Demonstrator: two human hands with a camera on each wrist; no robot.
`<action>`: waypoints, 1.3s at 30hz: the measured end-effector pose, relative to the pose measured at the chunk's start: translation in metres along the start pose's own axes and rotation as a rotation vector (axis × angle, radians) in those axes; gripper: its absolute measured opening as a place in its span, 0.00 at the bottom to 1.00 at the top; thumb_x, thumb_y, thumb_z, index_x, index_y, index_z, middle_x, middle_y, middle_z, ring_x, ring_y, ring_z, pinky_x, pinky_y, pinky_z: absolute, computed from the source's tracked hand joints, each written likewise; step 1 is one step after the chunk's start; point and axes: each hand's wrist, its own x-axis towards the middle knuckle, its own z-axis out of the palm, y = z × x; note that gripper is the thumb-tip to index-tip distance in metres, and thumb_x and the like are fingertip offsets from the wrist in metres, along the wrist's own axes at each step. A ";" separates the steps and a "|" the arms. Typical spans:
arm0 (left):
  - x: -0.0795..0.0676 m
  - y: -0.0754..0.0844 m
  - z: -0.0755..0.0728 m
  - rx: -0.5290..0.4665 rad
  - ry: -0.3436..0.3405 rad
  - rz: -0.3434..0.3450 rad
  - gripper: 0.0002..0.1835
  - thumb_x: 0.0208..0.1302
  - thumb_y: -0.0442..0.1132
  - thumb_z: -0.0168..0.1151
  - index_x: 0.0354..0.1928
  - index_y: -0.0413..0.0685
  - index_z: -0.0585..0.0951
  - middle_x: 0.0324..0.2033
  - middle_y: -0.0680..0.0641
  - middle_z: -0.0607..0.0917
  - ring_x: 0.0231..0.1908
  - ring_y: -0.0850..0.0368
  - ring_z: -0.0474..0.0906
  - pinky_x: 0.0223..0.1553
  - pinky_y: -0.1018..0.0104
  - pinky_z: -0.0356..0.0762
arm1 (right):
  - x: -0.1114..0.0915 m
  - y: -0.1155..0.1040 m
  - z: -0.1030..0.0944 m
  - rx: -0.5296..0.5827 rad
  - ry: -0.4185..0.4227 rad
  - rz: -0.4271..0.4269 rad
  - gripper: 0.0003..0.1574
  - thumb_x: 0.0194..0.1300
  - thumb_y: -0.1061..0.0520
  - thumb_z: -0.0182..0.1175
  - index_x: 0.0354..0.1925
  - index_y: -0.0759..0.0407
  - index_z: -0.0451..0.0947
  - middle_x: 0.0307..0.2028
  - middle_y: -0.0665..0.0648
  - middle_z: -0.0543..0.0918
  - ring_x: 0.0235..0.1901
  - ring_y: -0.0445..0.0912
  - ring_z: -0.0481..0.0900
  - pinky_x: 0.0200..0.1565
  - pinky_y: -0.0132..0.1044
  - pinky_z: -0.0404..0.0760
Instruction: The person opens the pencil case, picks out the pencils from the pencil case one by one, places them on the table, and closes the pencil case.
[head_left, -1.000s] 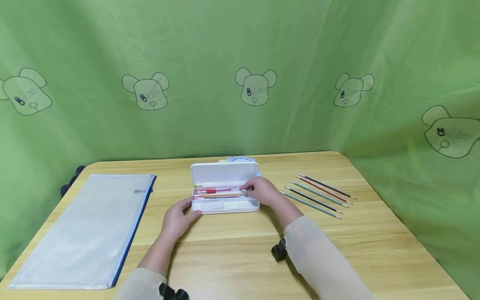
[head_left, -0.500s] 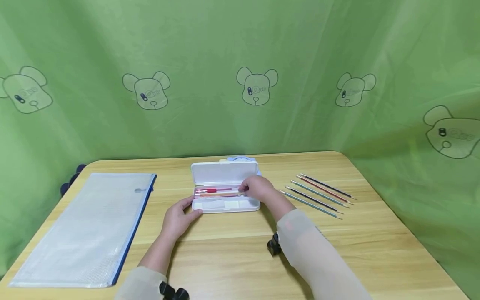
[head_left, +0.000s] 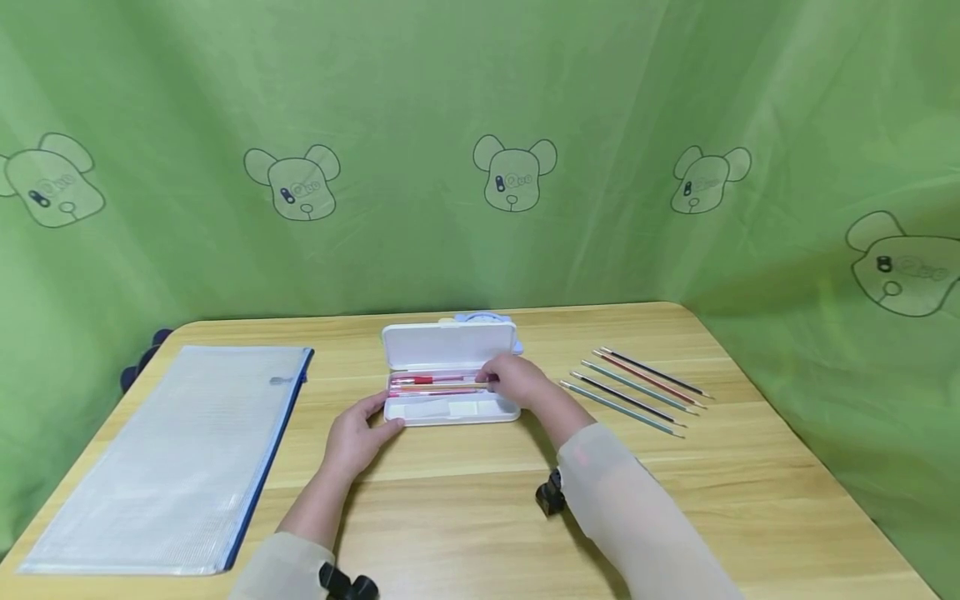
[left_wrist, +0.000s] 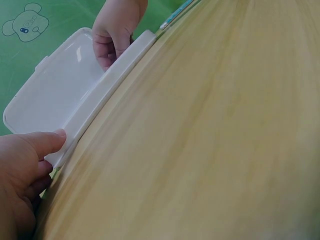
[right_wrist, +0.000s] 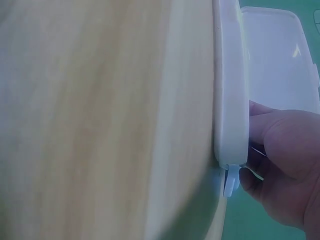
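Note:
A white pencil case (head_left: 448,345) lies with its lid raised near the table's far side. My left hand (head_left: 352,439) grips its left end, thumb on the front wall, as the left wrist view also shows. Inside the case my right hand (head_left: 516,380) reaches in at the right end with curled fingers. They appear to pinch the end of a yellow-orange pencil (head_left: 450,386). A red pen (head_left: 423,380) lies behind that pencil. In the right wrist view the case wall (right_wrist: 232,90) hides my right fingertips.
Several pencils (head_left: 630,400) lie side by side to the right of the case. A translucent zip folder (head_left: 172,458) with a blue edge covers the table's left part. A light-blue object (head_left: 483,317) shows behind the lid. A green curtain (head_left: 420,258) stands behind the table.
My right hand has shifted slightly left inside the case. The yellow-orange pencil now lies a little farther back, nearer the red pen. My left hand stays at the case.

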 end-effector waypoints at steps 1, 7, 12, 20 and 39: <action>0.000 0.000 0.000 -0.002 -0.001 -0.001 0.31 0.62 0.44 0.67 0.66 0.41 0.73 0.65 0.40 0.76 0.69 0.41 0.67 0.71 0.46 0.64 | -0.001 0.000 0.000 0.007 0.001 -0.002 0.14 0.66 0.66 0.58 0.47 0.58 0.85 0.46 0.57 0.87 0.52 0.52 0.81 0.61 0.47 0.78; 0.000 0.001 0.001 -0.004 0.006 0.005 0.31 0.62 0.43 0.68 0.65 0.40 0.73 0.64 0.40 0.76 0.68 0.41 0.67 0.71 0.47 0.64 | -0.008 0.004 -0.006 0.040 0.027 -0.021 0.13 0.67 0.64 0.58 0.48 0.59 0.84 0.45 0.57 0.85 0.48 0.49 0.80 0.58 0.47 0.79; -0.001 0.002 0.001 -0.011 -0.001 -0.004 0.31 0.62 0.43 0.68 0.65 0.40 0.73 0.64 0.39 0.76 0.69 0.41 0.67 0.71 0.47 0.64 | -0.018 0.010 -0.013 0.097 0.057 -0.033 0.14 0.68 0.63 0.57 0.50 0.59 0.83 0.42 0.56 0.83 0.44 0.47 0.77 0.54 0.45 0.79; -0.002 0.001 0.000 0.005 -0.003 -0.016 0.31 0.62 0.44 0.67 0.66 0.41 0.73 0.65 0.39 0.75 0.69 0.41 0.66 0.71 0.46 0.63 | -0.044 0.028 -0.028 0.158 0.140 -0.075 0.13 0.68 0.63 0.57 0.49 0.60 0.83 0.38 0.56 0.82 0.39 0.46 0.76 0.45 0.39 0.78; -0.001 0.000 0.000 0.006 -0.003 -0.011 0.31 0.63 0.44 0.67 0.66 0.41 0.72 0.65 0.39 0.75 0.69 0.40 0.66 0.71 0.45 0.63 | -0.126 0.085 -0.059 0.194 0.271 0.007 0.13 0.66 0.63 0.59 0.49 0.64 0.82 0.37 0.55 0.82 0.40 0.46 0.75 0.40 0.34 0.76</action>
